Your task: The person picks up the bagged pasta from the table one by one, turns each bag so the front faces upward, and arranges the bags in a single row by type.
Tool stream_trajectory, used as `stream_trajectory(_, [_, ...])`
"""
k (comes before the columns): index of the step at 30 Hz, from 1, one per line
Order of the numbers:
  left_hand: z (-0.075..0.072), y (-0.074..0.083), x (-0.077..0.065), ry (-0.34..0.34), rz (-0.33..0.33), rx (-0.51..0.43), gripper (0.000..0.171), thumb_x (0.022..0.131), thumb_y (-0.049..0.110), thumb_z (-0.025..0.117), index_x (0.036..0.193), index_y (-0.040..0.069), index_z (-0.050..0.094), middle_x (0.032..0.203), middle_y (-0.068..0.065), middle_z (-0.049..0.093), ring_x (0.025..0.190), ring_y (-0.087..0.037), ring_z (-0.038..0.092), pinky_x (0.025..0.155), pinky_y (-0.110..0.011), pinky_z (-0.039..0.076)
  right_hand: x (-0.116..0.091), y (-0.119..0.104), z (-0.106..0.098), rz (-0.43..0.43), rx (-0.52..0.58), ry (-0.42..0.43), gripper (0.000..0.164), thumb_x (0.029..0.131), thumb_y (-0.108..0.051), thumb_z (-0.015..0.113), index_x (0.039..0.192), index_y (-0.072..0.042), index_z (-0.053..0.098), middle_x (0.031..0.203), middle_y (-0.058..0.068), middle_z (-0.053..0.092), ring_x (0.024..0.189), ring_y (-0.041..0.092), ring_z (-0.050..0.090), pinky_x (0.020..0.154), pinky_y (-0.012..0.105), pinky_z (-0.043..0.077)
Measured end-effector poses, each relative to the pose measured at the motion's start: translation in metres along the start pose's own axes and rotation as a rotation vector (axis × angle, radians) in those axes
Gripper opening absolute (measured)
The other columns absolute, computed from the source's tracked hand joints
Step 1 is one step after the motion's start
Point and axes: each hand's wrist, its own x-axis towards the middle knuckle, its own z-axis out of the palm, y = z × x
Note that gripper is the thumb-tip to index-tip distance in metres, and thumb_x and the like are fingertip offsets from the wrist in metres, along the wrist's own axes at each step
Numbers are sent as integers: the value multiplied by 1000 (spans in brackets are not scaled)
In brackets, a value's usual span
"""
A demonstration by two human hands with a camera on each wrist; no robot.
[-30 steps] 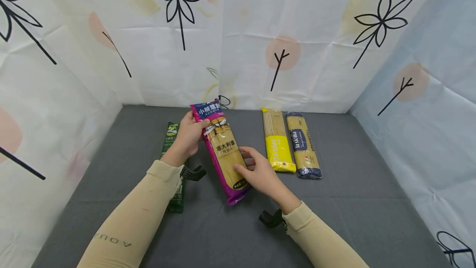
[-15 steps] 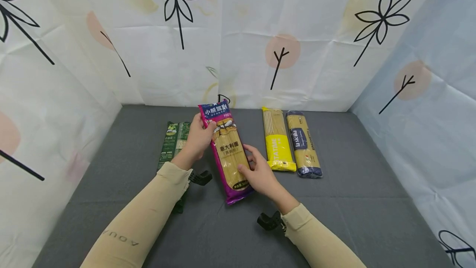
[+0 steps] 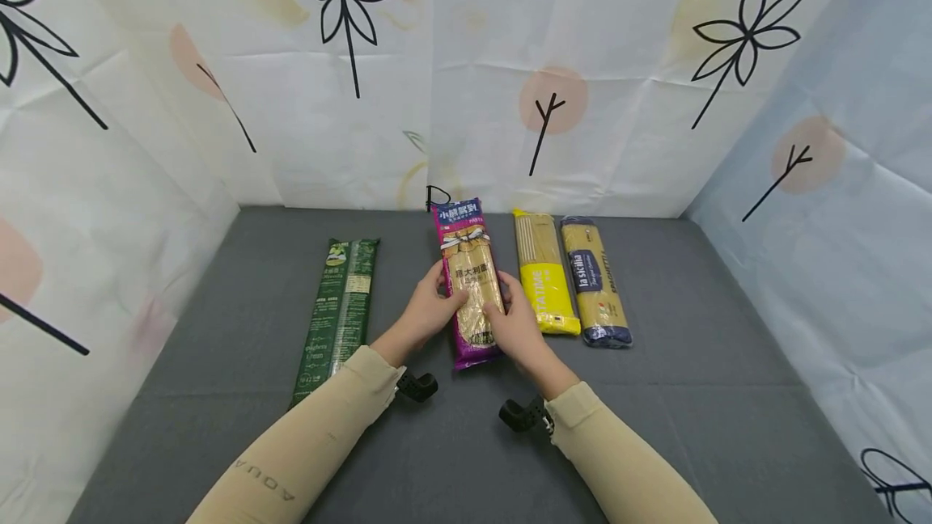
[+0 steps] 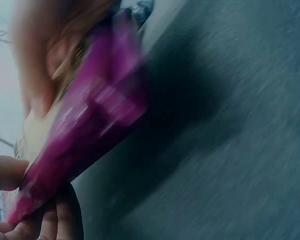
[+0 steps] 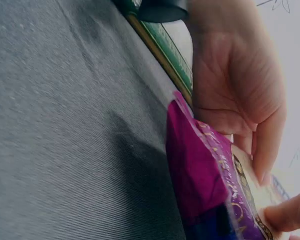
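Note:
Both hands grip a purple-edged pasta packet [image 3: 473,269] near the middle of the table in the head view. My left hand [image 3: 428,306] holds its left edge, thumb over the front and fingers beneath. On the opposite edge, my right hand [image 3: 518,322] has its thumb on the printed face. In the left wrist view the packet's purple side [image 4: 90,120] hangs above the cloth and casts a shadow. The right wrist view shows its crimped purple end [image 5: 197,170] raised off the table, with the left hand [image 5: 240,85] beyond it.
A green pasta packet [image 3: 338,306] lies to the left, its lower end partly behind the left sleeve [image 3: 320,443]. Right of the hands lie a yellow pasta packet [image 3: 546,281] and a blue-ended pasta packet [image 3: 595,281], side by side. Patterned cloth walls [image 3: 480,39] enclose the grey table [image 3: 692,443].
The purple packet has moved right and turned more upright. My left hand has slid from its upper edge down to its middle, uncovering the green packet, which now lies more slanted.

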Motion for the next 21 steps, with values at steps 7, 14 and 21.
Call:
stream_trajectory(7, [17, -4, 2, -21, -6, 85, 78, 90, 19, 71, 152, 11, 26, 136, -13, 50, 93, -20, 64, 72, -34, 55, 18, 0, -4, 92, 34, 72, 61, 98, -11, 55, 152, -14, 26, 112, 17, 49, 88, 28, 58, 71, 33, 53])
stream_trajectory(14, [21, -10, 5, -42, -4, 225, 83, 89, 29, 71, 153, 9, 23, 146, -12, 43, 124, -27, 46, 100, -45, 42, 29, -2, -9, 131, -74, 64, 61, 98, -11, 53, 152, -10, 24, 128, 19, 47, 103, 29, 55, 88, 42, 50])
stream_trajectory(21, [23, -15, 4, -81, -5, 404, 80, 91, 36, 68, 153, 10, 25, 151, -10, 36, 131, -29, 31, 107, -48, 33, 31, -4, -12, 101, -452, -44, 65, 94, -10, 54, 151, 2, 23, 135, 29, 39, 100, 34, 49, 87, 46, 43])
